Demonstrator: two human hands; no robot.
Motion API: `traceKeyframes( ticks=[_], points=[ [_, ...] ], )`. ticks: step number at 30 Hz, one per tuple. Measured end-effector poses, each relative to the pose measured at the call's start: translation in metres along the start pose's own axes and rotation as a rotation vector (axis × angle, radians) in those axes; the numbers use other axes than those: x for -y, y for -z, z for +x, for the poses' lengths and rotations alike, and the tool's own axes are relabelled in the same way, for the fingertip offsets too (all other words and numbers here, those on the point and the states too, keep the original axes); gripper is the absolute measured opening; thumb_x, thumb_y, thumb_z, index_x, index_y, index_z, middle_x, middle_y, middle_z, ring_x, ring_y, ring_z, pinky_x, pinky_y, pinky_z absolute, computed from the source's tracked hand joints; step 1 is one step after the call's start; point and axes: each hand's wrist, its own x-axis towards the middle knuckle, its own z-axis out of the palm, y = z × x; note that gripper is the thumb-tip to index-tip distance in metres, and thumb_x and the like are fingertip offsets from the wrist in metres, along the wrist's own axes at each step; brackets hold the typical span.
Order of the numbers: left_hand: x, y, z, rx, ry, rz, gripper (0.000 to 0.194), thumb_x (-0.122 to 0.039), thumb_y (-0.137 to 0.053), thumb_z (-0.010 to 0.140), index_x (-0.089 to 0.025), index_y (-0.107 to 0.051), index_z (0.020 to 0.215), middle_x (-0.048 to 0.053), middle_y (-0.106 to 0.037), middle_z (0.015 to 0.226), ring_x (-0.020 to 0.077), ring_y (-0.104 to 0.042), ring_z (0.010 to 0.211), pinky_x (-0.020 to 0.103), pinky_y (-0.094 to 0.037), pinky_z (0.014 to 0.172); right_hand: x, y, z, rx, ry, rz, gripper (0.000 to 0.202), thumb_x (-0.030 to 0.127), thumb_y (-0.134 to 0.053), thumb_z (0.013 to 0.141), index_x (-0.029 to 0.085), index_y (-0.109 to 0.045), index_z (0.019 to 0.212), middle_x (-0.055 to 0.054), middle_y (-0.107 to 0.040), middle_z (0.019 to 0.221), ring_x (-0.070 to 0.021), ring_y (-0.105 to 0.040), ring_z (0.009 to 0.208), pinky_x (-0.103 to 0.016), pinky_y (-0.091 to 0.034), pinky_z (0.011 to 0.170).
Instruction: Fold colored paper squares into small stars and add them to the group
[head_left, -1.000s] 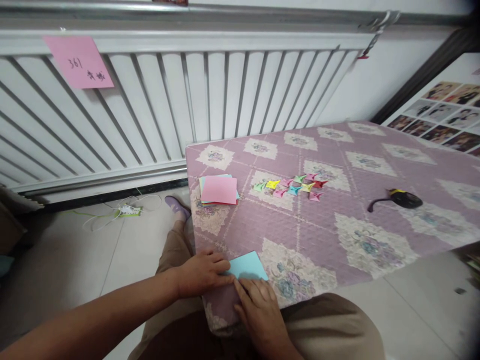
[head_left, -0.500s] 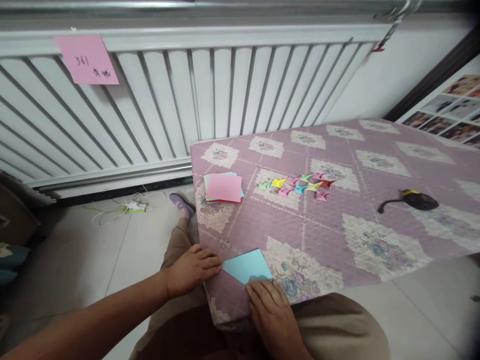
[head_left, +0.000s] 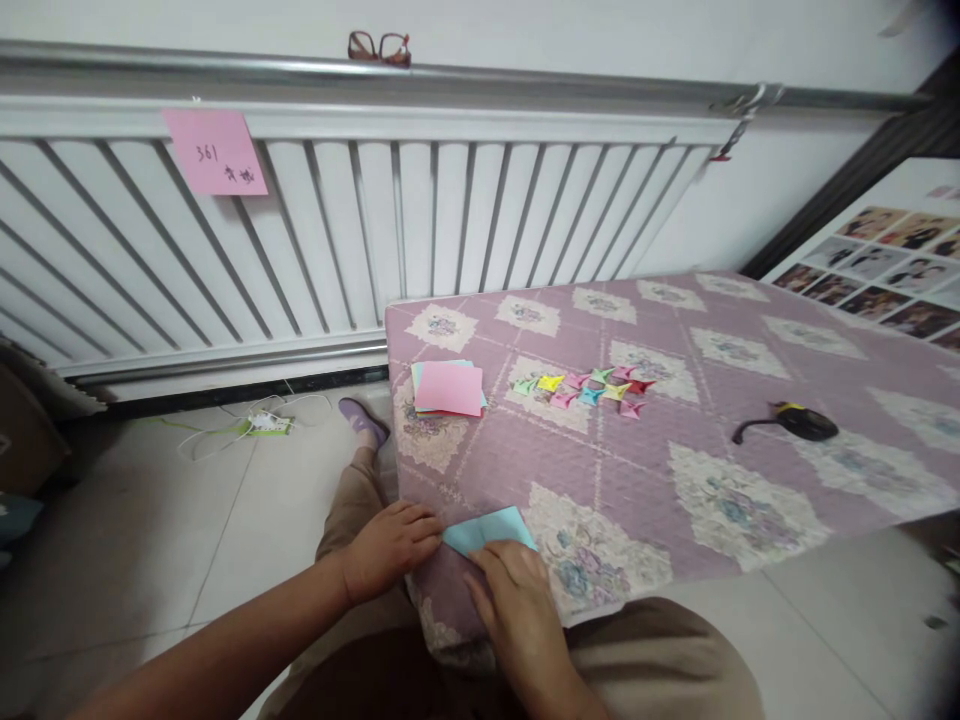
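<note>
A folded blue paper (head_left: 491,525) lies on the near left part of the cloth-covered table (head_left: 540,470). My left hand (head_left: 394,550) rests at the table's left edge, its fingertips at the paper's left corner. Across the paper's near edge lies my right hand (head_left: 517,600), fingers together and partly bent, hiding part of the sheet. Farther back sits a stack of coloured paper (head_left: 450,388) with a pink sheet on top. To its right are several small folded paper pieces (head_left: 591,396) in pink, green, yellow, blue and red.
A black object with a curved handle (head_left: 806,422) lies on the right of the table. Behind the table is a white radiator (head_left: 442,220) with a pink note (head_left: 216,152). A power strip (head_left: 268,424) with cables is on the floor.
My right hand has moved up and left over the blue paper, covering more of its near edge. My left hand stays at the left corner. The camera view has tilted upward, showing glasses.
</note>
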Motion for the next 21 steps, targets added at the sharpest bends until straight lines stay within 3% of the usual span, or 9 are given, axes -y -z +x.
traceKeyframes(
  ticks=[4, 9, 15, 18, 21],
  points=[
    [0.001, -0.004, -0.008, -0.001, 0.033, -0.026, 0.024, -0.023, -0.049, 0.093, -0.021, -0.057, 0.115, 0.004, -0.06, 0.124, 0.0182, -0.049, 0.116, 0.035, -0.04, 0.097, -0.002, -0.017, 0.016, 0.071, -0.081, -0.011, 0.024, 0.015, -0.07, 0.073, 0.023, -0.064, 0.095, -0.003, -0.063, 0.093, -0.0219, -0.057, 0.087, -0.034, -0.044, 0.078],
    [-0.004, -0.008, -0.012, -0.079, 0.187, -0.193, 0.027, -0.01, -0.044, 0.09, -0.022, -0.06, 0.109, 0.003, -0.062, 0.121, 0.0164, -0.05, 0.118, 0.035, -0.042, 0.1, -0.017, -0.022, 0.015, 0.082, 0.043, -0.116, 0.014, 0.014, -0.067, 0.078, 0.023, -0.064, 0.088, -0.002, -0.062, 0.085, -0.0197, -0.056, 0.082, -0.029, -0.044, 0.074],
    [-0.022, -0.01, -0.005, -0.351, 0.441, -0.494, 0.025, -0.01, -0.043, 0.09, -0.02, -0.061, 0.104, 0.006, -0.062, 0.113, 0.0152, -0.055, 0.109, 0.035, -0.046, 0.097, -0.01, -0.024, 0.012, 0.108, 0.125, -0.321, 0.017, 0.005, -0.058, 0.08, 0.022, -0.06, 0.079, -0.003, -0.061, 0.08, -0.0196, -0.057, 0.077, -0.028, -0.042, 0.066],
    [-0.033, -0.01, -0.01, -0.469, 0.556, -0.564, 0.024, -0.013, -0.043, 0.09, -0.021, -0.061, 0.103, 0.007, -0.06, 0.115, 0.0162, -0.056, 0.109, 0.035, -0.048, 0.096, -0.01, -0.014, 0.017, 0.087, 0.095, -0.315, 0.02, 0.003, -0.054, 0.08, 0.021, -0.058, 0.074, -0.003, -0.06, 0.074, -0.0188, -0.056, 0.071, -0.028, -0.04, 0.063],
    [-0.04, -0.006, -0.016, -0.54, 0.626, -0.621, 0.021, -0.016, -0.043, 0.091, -0.021, -0.061, 0.101, 0.007, -0.06, 0.112, 0.0168, -0.058, 0.106, 0.036, -0.049, 0.093, -0.016, 0.012, 0.025, -0.025, -0.025, -0.127, 0.016, 0.013, -0.049, 0.084, 0.021, -0.056, 0.072, -0.003, -0.058, 0.072, -0.0195, -0.055, 0.072, -0.029, -0.041, 0.066]
  ],
)
